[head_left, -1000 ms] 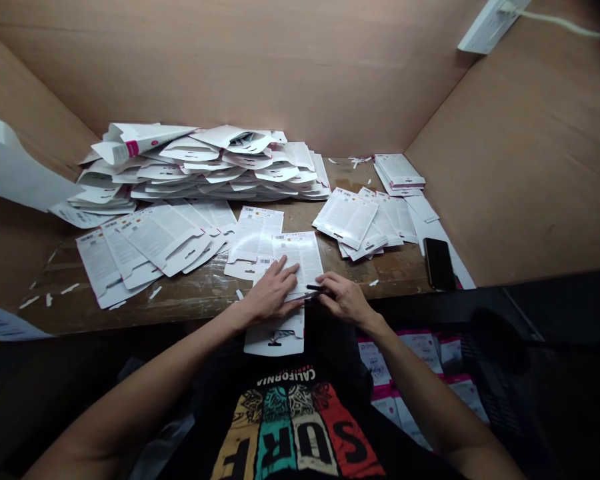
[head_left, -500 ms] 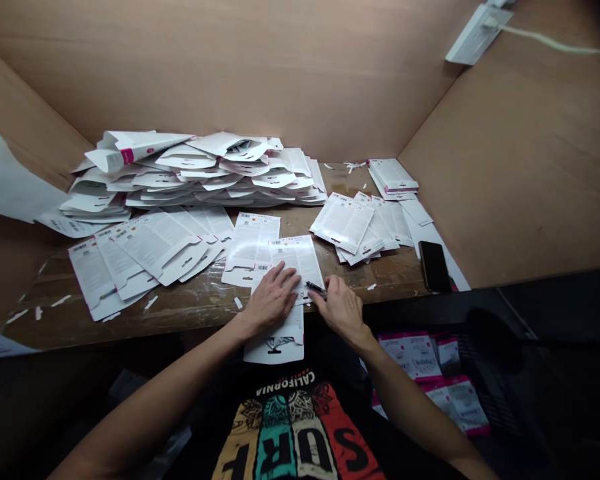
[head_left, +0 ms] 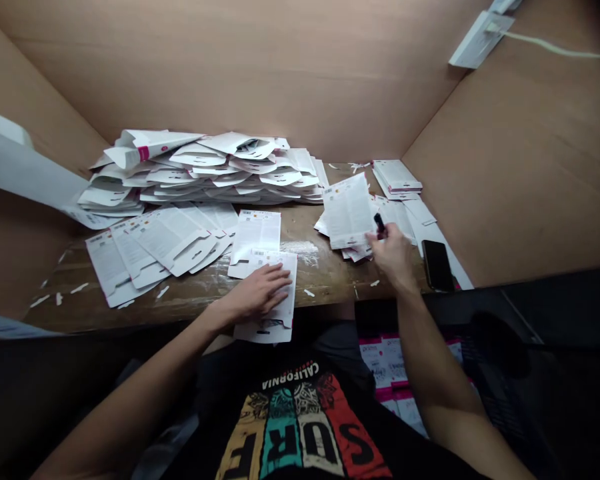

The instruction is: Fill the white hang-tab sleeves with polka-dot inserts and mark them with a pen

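My left hand [head_left: 260, 291] lies with spread fingers on a white printed packet [head_left: 265, 328], which has a hanging slot and a cut-out near its lower end and juts over the table's front edge. Just behind it, another white packet [head_left: 257, 233] lies flat. My right hand [head_left: 393, 257] pinches the lower right corner of a white packet [head_left: 347, 212] held tilted over the loose pile at the right. A slim black pen-like tool [head_left: 379, 223] sticks up from the same hand; its exact kind is unclear.
A tall heap of white packets [head_left: 215, 170] leans by the back wall, with fanned packets [head_left: 165, 240] before it. At the right are a neat stack [head_left: 397, 177] and a black phone [head_left: 437, 265]. Paper scraps [head_left: 163, 292] dot the table; pink-white packets [head_left: 390, 363] lie below.
My right hand has moved right and away from me, carrying the top packet from in front of me to the right pile. My left hand has shifted slightly left and rests on the packet underneath.
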A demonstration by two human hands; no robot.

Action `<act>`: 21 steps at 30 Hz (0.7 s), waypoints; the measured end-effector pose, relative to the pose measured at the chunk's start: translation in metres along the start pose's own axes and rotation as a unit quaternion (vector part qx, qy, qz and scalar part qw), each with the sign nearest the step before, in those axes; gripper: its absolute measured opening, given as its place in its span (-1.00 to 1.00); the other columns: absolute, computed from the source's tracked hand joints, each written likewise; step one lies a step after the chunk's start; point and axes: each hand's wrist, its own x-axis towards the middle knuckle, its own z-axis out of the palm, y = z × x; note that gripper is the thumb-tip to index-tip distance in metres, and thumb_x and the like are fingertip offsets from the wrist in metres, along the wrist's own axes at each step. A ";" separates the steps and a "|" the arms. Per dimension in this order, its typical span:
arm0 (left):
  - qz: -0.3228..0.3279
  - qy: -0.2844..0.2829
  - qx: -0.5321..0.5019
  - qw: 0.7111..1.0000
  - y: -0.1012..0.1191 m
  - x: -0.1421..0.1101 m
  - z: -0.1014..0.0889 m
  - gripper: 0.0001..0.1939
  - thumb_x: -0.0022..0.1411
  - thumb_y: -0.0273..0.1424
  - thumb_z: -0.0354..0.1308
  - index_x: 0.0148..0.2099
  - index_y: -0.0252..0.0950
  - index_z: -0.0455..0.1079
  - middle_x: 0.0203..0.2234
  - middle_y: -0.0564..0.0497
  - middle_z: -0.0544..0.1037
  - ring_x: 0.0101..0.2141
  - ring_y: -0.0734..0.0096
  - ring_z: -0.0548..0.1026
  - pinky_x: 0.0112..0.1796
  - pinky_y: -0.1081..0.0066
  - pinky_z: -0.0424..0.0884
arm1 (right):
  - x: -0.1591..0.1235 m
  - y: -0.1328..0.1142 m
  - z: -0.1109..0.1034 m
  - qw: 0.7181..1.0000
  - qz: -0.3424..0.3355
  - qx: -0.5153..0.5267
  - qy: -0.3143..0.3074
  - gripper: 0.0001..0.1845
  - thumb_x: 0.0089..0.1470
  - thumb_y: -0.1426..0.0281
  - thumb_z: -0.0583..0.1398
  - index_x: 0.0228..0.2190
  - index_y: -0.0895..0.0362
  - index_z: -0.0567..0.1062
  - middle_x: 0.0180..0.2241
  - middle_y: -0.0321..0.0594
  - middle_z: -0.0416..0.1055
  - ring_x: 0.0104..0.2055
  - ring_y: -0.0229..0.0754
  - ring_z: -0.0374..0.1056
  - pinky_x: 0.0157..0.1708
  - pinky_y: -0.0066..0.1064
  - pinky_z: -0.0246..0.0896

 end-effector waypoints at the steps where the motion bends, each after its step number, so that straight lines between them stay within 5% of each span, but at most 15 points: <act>1: 0.005 -0.042 0.023 0.999 -0.002 -0.003 0.000 -0.55 0.56 -0.17 0.01 0.34 -0.20 0.39 0.39 -0.11 0.37 0.44 0.00 0.19 0.41 -0.04 0.17 | 0.005 0.000 -0.008 1.000 0.014 0.000 0.027 -0.71 0.17 0.10 0.22 -0.26 0.06 0.45 -0.13 0.12 0.55 0.05 0.20 0.39 0.03 -0.02 0.29; 5: -0.063 -0.048 0.092 0.993 -0.006 0.004 0.008 -0.43 0.57 -0.14 -0.06 0.48 -0.26 0.25 0.49 -0.16 0.18 0.50 -0.09 0.01 0.43 -0.08 0.05 | -0.025 -0.012 0.009 0.986 0.077 0.146 -0.007 -0.50 0.30 -0.08 0.03 -0.30 0.06 0.45 -0.30 0.00 0.53 -0.23 0.00 0.40 -0.27 -0.22 0.32; 8: -0.073 -0.027 0.099 0.992 -0.002 0.015 0.007 -0.31 0.50 0.02 0.03 0.48 -0.26 0.25 0.49 -0.21 0.16 0.51 -0.24 -0.10 0.43 -0.17 -0.02 | -0.078 -0.019 0.041 0.965 0.104 0.205 -0.125 -0.42 0.28 -0.14 0.05 -0.48 0.06 0.40 -0.56 -0.20 0.36 -0.52 -0.18 0.23 -0.51 -0.34 0.15; 12: -0.065 -0.069 0.089 0.991 0.003 0.014 0.002 0.02 0.20 0.21 0.30 0.54 -0.13 0.15 0.53 -0.21 0.06 0.48 -0.54 -0.15 0.34 -0.48 -0.12 | -0.143 -0.009 0.062 0.935 0.109 0.161 -0.296 -0.48 0.21 -0.06 0.21 -0.56 0.07 0.40 -0.63 -0.30 0.30 -0.56 -0.22 0.17 -0.52 -0.40 0.03; 17: -0.071 -0.081 0.107 0.988 0.007 0.009 0.002 -0.19 0.30 0.03 0.28 0.49 -0.12 0.23 0.50 -0.21 0.15 0.46 -0.54 -0.02 0.32 -0.45 0.00 | -0.186 0.001 0.087 0.896 0.159 0.190 -0.370 -0.41 0.21 -0.08 0.18 -0.62 0.10 0.43 -0.65 -0.26 0.35 -0.60 -0.27 0.18 -0.55 -0.44 0.00; 21: -0.031 -0.085 0.143 0.986 0.022 0.013 -0.007 -0.35 0.39 -0.23 0.21 0.46 -0.16 0.25 0.46 -0.21 0.23 0.45 -0.46 0.04 0.32 -0.40 0.09 | -0.194 -0.009 0.102 0.845 0.278 0.328 -0.318 -0.49 0.06 -0.10 0.26 -0.53 0.08 0.40 -0.74 -0.49 0.09 -0.72 -0.37 -0.09 -0.70 -0.47 -0.19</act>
